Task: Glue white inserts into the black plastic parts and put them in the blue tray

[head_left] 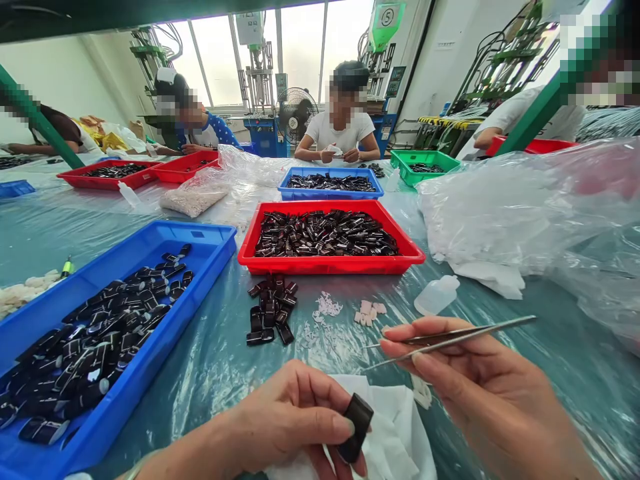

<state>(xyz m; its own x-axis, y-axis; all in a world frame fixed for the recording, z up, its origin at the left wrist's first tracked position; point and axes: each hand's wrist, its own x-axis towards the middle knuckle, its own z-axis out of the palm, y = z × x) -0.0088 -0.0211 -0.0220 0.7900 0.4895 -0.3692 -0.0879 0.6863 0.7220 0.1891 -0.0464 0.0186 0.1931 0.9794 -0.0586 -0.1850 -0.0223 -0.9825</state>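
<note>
My left hand (pixel 285 420) pinches a small glossy black plastic part (pixel 356 427) between thumb and fingers, low in the middle of the view. My right hand (pixel 480 393) grips metal tweezers (pixel 450 339), tips pointing left, just above and right of that part. Under both hands lies a white cloth (pixel 400 433). Ahead of them sits a small pile of black parts (pixel 271 310), then tiny white bits (pixel 327 307) and pale pink pieces (pixel 367 312).
A blue tray (pixel 210 243) of black parts is at my left, a red tray (pixel 330 265) full of them ahead, with a small white bottle (pixel 436 295) beside it. Crumpled plastic bags (pixel 525 207) fill the right. Other people sit across the table with more trays.
</note>
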